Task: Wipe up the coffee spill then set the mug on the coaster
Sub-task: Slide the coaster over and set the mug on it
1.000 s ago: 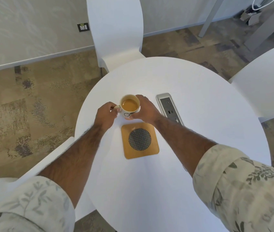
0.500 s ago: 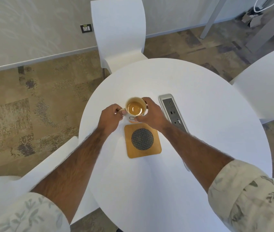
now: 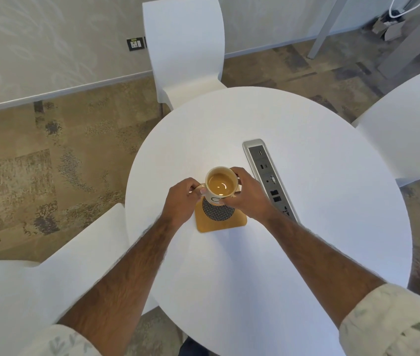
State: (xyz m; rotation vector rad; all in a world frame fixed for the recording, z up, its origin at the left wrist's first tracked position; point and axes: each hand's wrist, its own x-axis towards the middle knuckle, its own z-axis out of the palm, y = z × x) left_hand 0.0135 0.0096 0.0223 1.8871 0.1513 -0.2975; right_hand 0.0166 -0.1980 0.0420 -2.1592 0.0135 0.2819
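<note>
Bench (image 3: pixel 306 253) surface, round and white, fills the centre and right of the frame, ringed by white chairs (image 3: pixel 183 47); a grey power strip (image 3: pixel 270 179) is set into it, right of centre. No spill can be made out on the white top. Just left of centre, a square wooden coaster (image 3: pixel 220 223) with a dark mesh disc is partly covered by the mug (image 3: pixel 221 185), which is held over its upper edge; whether it touches cannot be told. The mug is gripped from both sides: the left hand (image 3: pixel 180 199) is closed on the handle, the right hand (image 3: pixel 248 195) is wrapped round the body. The mug is judged rigid, breakable ceramic, nearly full, so it is best kept level and lowered slowly.
</note>
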